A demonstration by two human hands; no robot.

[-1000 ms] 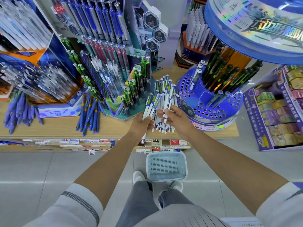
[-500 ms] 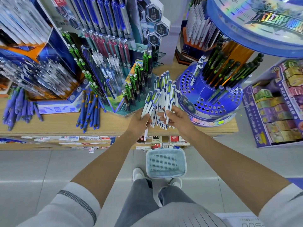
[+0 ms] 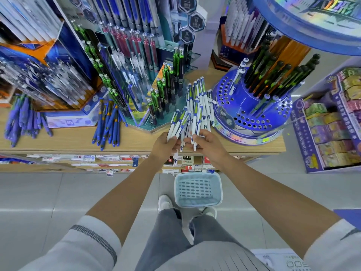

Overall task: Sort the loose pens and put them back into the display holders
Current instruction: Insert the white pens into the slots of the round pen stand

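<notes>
The fingers of the left hand [image 3: 165, 147] are curled tight round the lower barrels of about 3 white pens [image 3: 197, 106], which are fanned out up and to the right. The fingers of the right hand [image 3: 208, 143] are closed on the lower ends of further pens from the same bundle, thumb pressed against them. The barrels are slim, smooth white plastic, each fitted with a blue clip and a yellow-green panel. The bundle is held above the front edge of the pale wooden shelf [image 3: 64, 142], between the hexagonal display [image 3: 148, 124] and the round holder [image 3: 252, 124]. The pens overlap too closely to be counted, and it cannot be told whether their tips touch the shelf.

The round holder is glossy blue and tiered, its steps drilled with round holes; dark pens and a few white ones are stood in it, leaning outward. The disc above it is cut off by the frame's top edge. Green-capped dark pens are racked in the clear-sided hexagonal display. Loose blue pens [image 3: 109, 126] are piled on the shelf to its left.

A pale blue slotted plastic basket [image 3: 177, 190] is set on the grey floor below the hands. The shelf-edge labels are too blurred to be read.
</notes>
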